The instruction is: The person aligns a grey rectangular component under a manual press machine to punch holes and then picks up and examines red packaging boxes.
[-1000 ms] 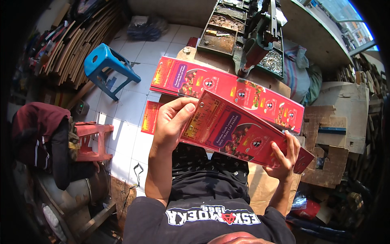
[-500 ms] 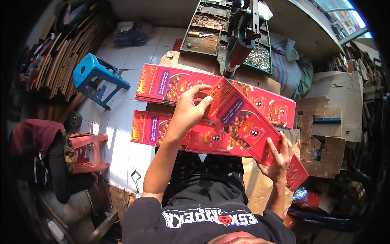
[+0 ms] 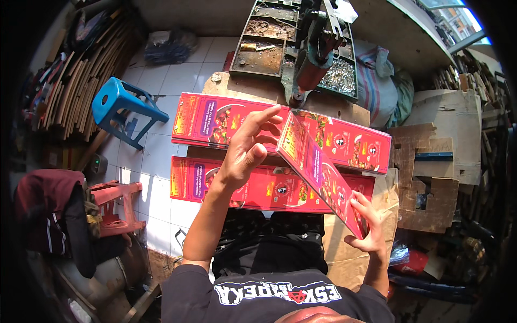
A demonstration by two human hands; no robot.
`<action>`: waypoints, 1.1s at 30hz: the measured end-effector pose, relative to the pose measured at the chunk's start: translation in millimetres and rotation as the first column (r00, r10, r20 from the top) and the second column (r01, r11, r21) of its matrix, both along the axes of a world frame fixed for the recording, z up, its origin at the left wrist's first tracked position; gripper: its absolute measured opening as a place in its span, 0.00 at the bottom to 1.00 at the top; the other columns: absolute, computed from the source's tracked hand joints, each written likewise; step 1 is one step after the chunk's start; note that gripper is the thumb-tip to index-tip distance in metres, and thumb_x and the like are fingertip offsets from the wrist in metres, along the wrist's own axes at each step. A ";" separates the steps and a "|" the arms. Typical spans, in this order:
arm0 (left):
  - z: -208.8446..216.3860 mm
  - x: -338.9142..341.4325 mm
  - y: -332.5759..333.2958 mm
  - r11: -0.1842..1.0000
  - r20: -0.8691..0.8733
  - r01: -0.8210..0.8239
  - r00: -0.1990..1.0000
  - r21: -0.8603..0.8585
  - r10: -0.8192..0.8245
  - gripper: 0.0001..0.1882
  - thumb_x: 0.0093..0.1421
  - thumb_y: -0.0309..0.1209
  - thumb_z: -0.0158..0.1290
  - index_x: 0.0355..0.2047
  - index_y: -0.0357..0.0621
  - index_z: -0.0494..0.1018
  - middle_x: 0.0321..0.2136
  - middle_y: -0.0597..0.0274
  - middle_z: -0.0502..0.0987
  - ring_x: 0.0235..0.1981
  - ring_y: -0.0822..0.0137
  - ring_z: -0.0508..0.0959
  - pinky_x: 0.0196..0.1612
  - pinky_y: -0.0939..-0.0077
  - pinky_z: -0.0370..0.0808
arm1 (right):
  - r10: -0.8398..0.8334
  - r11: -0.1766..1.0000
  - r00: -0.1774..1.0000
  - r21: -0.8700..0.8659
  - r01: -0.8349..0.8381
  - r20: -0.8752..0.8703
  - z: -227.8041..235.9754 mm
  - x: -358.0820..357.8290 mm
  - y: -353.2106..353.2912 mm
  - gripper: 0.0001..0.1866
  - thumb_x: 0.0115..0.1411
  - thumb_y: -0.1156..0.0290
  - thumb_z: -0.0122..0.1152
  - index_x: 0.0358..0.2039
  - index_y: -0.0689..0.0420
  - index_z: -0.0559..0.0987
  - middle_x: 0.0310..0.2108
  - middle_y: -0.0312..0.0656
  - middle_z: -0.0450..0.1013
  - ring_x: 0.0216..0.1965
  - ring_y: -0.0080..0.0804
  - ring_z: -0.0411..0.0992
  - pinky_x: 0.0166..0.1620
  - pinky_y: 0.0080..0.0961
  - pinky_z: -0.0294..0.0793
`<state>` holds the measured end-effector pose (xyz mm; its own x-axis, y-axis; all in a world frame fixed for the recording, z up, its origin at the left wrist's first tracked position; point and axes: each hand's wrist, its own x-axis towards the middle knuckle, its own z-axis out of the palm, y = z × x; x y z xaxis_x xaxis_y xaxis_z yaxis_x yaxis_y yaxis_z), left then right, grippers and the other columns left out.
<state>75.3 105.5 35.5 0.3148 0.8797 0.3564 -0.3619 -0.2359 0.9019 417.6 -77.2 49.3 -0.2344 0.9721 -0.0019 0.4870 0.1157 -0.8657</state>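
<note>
My right hand (image 3: 370, 222) grips the lower end of a long red printed card strip (image 3: 324, 177), which tilts up edgewise. Beside the strip's upper end, my left hand (image 3: 245, 153) is open with fingers apart, holding nothing. Under both hands lie two groups of similar red printed strips: a far stack (image 3: 188, 119), reaching across below the press, and a near stack (image 3: 186, 177) closer to my body. Just beyond the far stack stands a dark metal hand press (image 3: 312, 70), its lower tip near the strips.
Divided metal trays (image 3: 264, 56) with small metal bits flank the press. A blue stool (image 3: 121, 107) and a red stool (image 3: 121, 199) stand left. Cut cardboard (image 3: 431, 199) and a striped sack (image 3: 377, 86) are at right. Stacked boards (image 3: 81, 81) line the left wall.
My left hand has let go of the held strip's upper end. The strip has turned more edge-on in my right hand, and another strip behind its lower end no longer shows.
</note>
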 end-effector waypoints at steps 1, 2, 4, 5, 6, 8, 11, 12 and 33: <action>-0.5 3.5 -0.4 0.999 -0.056 -0.052 0.997 0.012 0.052 0.36 0.64 0.45 0.60 0.64 0.35 0.64 0.49 0.54 0.75 0.52 0.64 0.75 0.54 0.70 0.73 | 0.038 0.992 0.987 -0.116 -0.056 -0.156 -0.9 4.1 -6.2 0.46 0.36 0.60 0.77 0.59 0.60 0.74 0.65 0.59 0.63 0.63 0.52 0.65 0.63 0.45 0.63; -1.4 6.7 -0.6 0.995 -0.113 -0.100 0.988 0.024 0.102 0.32 0.64 0.41 0.59 0.62 0.35 0.65 0.49 0.55 0.74 0.52 0.64 0.75 0.54 0.70 0.74 | 0.034 0.971 0.952 -0.215 -0.103 -0.304 -4.1 3.7 -12.5 0.44 0.41 0.58 0.76 0.59 0.62 0.74 0.61 0.56 0.67 0.59 0.46 0.68 0.61 0.41 0.66; 4.1 16.8 -3.0 0.965 -0.126 -0.036 0.992 -0.259 0.003 0.19 0.63 0.25 0.58 0.53 0.35 0.72 0.45 0.59 0.76 0.46 0.70 0.79 0.47 0.75 0.78 | -0.041 0.889 0.845 -0.406 -0.213 -0.533 -10.2 5.3 -29.1 0.38 0.52 0.56 0.73 0.58 0.63 0.74 0.55 0.49 0.72 0.53 0.36 0.71 0.56 0.33 0.69; 0.5 16.3 -2.0 0.942 -0.094 0.015 0.994 -0.336 -0.050 0.18 0.62 0.23 0.58 0.52 0.34 0.72 0.44 0.59 0.78 0.44 0.71 0.79 0.46 0.76 0.78 | -0.093 0.825 0.784 -0.489 -0.284 -0.613 -15.2 8.2 -37.3 0.34 0.56 0.56 0.71 0.58 0.64 0.74 0.52 0.46 0.74 0.50 0.32 0.72 0.53 0.30 0.70; -6.7 15.6 0.1 0.910 -0.057 0.068 0.993 -0.408 -0.100 0.17 0.61 0.20 0.58 0.51 0.34 0.72 0.42 0.59 0.79 0.42 0.73 0.80 0.45 0.78 0.78 | -0.119 0.756 0.844 -0.598 -0.264 -0.523 -28.1 19.3 -45.0 0.29 0.61 0.57 0.66 0.57 0.64 0.74 0.48 0.41 0.75 0.48 0.28 0.71 0.51 0.26 0.70; -7.3 21.9 3.7 0.867 0.004 0.110 0.992 -0.486 -0.124 0.15 0.61 0.18 0.52 0.50 0.34 0.73 0.39 0.60 0.82 0.36 0.73 0.82 0.39 0.77 0.80 | -0.123 0.736 0.902 -0.647 -0.196 -0.413 -19.0 7.2 -32.5 0.21 0.71 0.61 0.55 0.54 0.65 0.75 0.44 0.36 0.76 0.45 0.21 0.71 0.48 0.22 0.70; -25.9 29.2 19.3 0.774 0.217 0.195 0.973 -0.603 -0.076 0.14 0.66 0.24 0.47 0.50 0.34 0.73 0.40 0.58 0.82 0.37 0.71 0.83 0.39 0.75 0.81 | -0.272 0.779 0.893 -0.626 -0.015 -0.360 -18.1 -1.6 -17.6 0.21 0.70 0.62 0.57 0.54 0.66 0.74 0.46 0.37 0.75 0.46 0.21 0.70 0.50 0.24 0.70; -34.8 29.3 24.0 0.790 0.100 0.124 0.992 -0.601 -0.079 0.17 0.68 0.29 0.41 0.52 0.34 0.72 0.41 0.56 0.82 0.37 0.67 0.84 0.40 0.72 0.82 | -0.273 0.844 0.884 -0.535 0.031 -0.380 -13.9 -10.0 -8.0 0.21 0.69 0.63 0.57 0.56 0.66 0.73 0.47 0.38 0.75 0.48 0.22 0.70 0.52 0.25 0.69; -31.3 66.3 47.1 0.853 0.037 -0.050 0.996 -0.519 0.081 0.33 0.65 0.22 0.56 0.66 0.40 0.54 0.37 0.55 0.79 0.34 0.65 0.84 0.36 0.69 0.86 | -0.378 0.843 0.868 -0.508 0.178 -0.322 -27.1 -2.0 44.0 0.16 0.68 0.68 0.58 0.51 0.65 0.73 0.42 0.37 0.76 0.43 0.19 0.71 0.47 0.21 0.71</action>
<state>141.7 152.6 4.2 0.2433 0.9597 -0.1410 -0.4152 0.2344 0.8790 415.6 -33.2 22.2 -0.0311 0.9068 -0.4203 0.0426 -0.4190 -0.9070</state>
